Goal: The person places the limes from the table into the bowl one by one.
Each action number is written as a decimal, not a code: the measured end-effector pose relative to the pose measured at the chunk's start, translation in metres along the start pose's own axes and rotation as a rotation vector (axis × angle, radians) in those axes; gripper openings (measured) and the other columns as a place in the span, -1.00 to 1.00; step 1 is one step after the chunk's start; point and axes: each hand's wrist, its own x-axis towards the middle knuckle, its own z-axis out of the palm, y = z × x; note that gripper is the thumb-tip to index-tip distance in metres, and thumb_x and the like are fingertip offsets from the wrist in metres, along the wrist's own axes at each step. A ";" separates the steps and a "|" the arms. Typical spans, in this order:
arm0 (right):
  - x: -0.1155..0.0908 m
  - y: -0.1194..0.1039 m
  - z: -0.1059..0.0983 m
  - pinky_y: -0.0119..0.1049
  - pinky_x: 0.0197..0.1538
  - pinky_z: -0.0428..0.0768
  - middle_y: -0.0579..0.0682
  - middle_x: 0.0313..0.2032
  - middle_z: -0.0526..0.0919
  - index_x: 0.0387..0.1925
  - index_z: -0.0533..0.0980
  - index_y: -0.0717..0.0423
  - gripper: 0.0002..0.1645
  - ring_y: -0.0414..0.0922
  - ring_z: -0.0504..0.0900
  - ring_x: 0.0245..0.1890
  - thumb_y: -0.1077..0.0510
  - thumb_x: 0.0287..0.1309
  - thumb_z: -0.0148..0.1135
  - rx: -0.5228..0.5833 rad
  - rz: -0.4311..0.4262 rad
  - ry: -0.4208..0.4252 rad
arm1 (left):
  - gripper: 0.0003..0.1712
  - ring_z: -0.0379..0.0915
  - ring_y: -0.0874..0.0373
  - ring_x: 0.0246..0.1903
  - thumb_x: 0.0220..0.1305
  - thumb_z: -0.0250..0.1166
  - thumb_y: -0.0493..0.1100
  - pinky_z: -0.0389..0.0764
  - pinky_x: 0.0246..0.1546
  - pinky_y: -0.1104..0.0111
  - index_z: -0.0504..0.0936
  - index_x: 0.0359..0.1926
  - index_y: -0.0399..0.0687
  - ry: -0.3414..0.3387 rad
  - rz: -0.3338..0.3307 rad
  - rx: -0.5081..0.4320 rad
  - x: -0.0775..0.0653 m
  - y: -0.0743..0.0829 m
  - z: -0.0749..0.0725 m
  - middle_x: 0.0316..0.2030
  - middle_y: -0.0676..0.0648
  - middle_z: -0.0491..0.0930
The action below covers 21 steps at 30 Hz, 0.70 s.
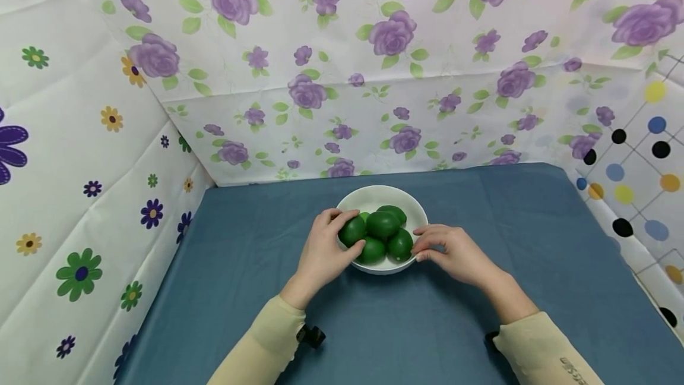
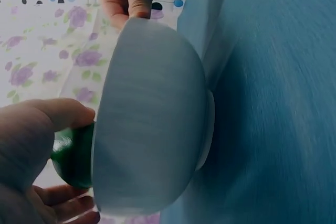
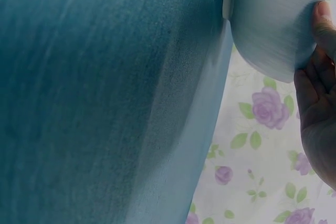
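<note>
A white bowl stands on the blue cloth, holding several dark green, smooth oval fruits that look like limes. At the bowl's left side my left hand grips one lime, thumb near the front and fingers over the back. The left wrist view shows that lime at the rim, partly hidden by the bowl wall. My right hand pinches the bowl's right rim, with the thumb against the outer wall in the right wrist view. A lighter green patch shows between the limes.
Blue cloth covers the table around the bowl. A rose-patterned curtain hangs behind it. Flowered cloth borders the left side, and dotted cloth the right. A small black device sits at the left cuff.
</note>
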 end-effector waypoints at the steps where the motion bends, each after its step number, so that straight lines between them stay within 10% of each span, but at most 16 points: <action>1: 0.000 0.000 0.001 0.01 0.32 0.65 -0.24 -0.08 0.82 -0.21 0.82 -0.21 -0.79 -0.05 0.64 0.30 0.20 0.19 0.58 0.002 -0.001 0.000 | -0.34 0.45 -0.11 0.17 0.34 0.55 0.00 0.65 0.07 -0.02 0.63 0.42 0.08 -0.010 -0.007 0.023 0.001 0.001 0.002 0.22 -0.14 0.51; 10: 0.006 -0.003 0.006 0.03 0.30 0.66 -0.22 -0.08 0.81 -0.20 0.81 -0.20 -0.81 -0.02 0.64 0.29 0.19 0.20 0.58 -0.001 -0.009 0.005 | -0.36 0.37 -0.21 0.28 0.31 0.58 -0.07 0.55 0.18 -0.18 0.65 0.39 0.04 -0.002 -0.018 0.208 0.003 0.000 0.011 0.24 -0.24 0.51; 21: 0.005 -0.007 0.006 0.10 0.34 0.62 -0.12 0.08 0.78 -0.11 0.80 -0.22 -0.82 0.03 0.59 0.36 0.12 0.29 0.53 -0.050 -0.002 -0.027 | -0.27 0.13 -0.26 0.54 0.44 0.47 0.01 0.39 0.38 -0.32 0.49 0.54 0.03 -0.028 -0.057 0.118 -0.001 -0.009 0.006 0.55 -0.27 0.25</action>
